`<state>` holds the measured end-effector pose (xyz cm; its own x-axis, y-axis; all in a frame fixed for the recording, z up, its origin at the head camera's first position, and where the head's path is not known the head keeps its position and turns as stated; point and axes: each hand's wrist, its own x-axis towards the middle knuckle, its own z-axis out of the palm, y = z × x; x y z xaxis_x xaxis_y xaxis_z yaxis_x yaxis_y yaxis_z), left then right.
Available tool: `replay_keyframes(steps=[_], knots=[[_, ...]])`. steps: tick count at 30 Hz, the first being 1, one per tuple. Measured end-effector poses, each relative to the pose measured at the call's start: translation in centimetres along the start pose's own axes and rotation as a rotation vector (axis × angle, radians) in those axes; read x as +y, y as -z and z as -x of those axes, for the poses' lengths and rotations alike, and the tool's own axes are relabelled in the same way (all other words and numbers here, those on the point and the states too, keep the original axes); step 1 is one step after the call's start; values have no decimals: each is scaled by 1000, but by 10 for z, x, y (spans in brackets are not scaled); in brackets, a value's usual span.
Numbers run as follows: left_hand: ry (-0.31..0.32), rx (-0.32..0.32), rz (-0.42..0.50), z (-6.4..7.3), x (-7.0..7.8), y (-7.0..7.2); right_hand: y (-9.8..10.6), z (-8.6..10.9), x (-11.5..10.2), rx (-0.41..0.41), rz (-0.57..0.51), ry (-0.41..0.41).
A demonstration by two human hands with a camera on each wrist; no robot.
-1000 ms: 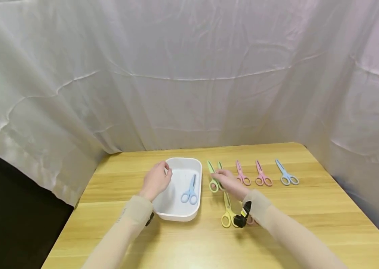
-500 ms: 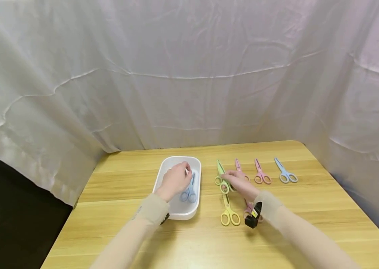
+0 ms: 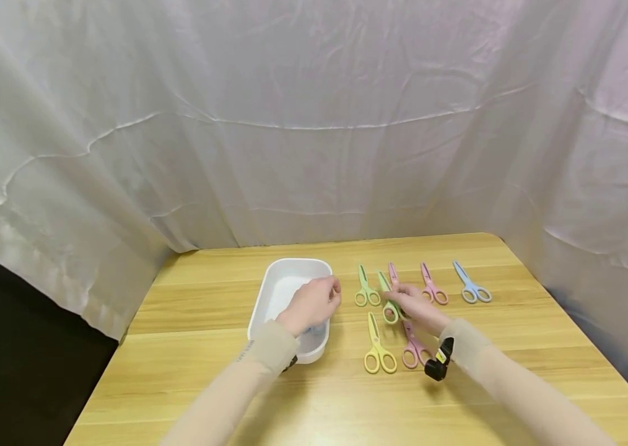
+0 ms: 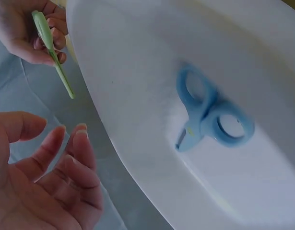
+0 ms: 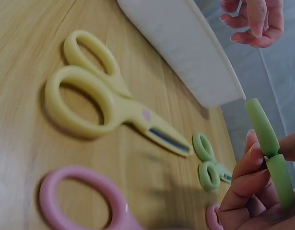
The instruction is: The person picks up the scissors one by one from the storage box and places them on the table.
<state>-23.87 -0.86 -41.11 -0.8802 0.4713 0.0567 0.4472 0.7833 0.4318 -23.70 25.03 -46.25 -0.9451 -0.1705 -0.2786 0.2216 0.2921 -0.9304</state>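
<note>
My right hand (image 3: pixel 417 308) pinches a pair of green scissors (image 3: pixel 390 313) by the handles, raised over the table with the blades pointing away. Above the right rim of a white plastic tub (image 3: pixel 283 290) is my left hand (image 3: pixel 312 303), fingers loosely curved and holding nothing. Inside the tub lies a pair of light blue scissors (image 4: pixel 199 120), mostly covered by the left hand in the head view. A second pair of green scissors (image 3: pixel 366 291) lies flat between the tub and the right hand. Nearer me lie yellow scissors (image 3: pixel 376 345) and pink scissors (image 3: pixel 410 339).
Along the back right of the wooden table (image 3: pixel 526 359) lie two more pink scissors, one (image 3: pixel 394 272) partly behind the right hand and the other (image 3: pixel 428 282) beside it. Blue scissors (image 3: pixel 468 286) lie farther right. A pale curtain (image 3: pixel 314 186) hangs behind the table.
My right hand has carried the green scissors to the right, away from the green pair on the table. My left hand has moved right, from the tub's left side across to its right rim.
</note>
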Motion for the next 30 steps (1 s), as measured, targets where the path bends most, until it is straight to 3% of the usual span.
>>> replay_keyframes(steps=[6, 17, 22, 30], knots=[[-30, -51, 1, 0, 14, -3, 12, 4, 8, 37, 101, 20], [-127, -79, -52, -5, 38, -20, 40, 12, 15, 62, 112, 41], [-164, -102, -83, -5, 47, -29, 53, 22, 21, 21, 110, 46], [-146, -162, -120, -5, 59, -42, 64, 31, 31, 5, 152, 42]])
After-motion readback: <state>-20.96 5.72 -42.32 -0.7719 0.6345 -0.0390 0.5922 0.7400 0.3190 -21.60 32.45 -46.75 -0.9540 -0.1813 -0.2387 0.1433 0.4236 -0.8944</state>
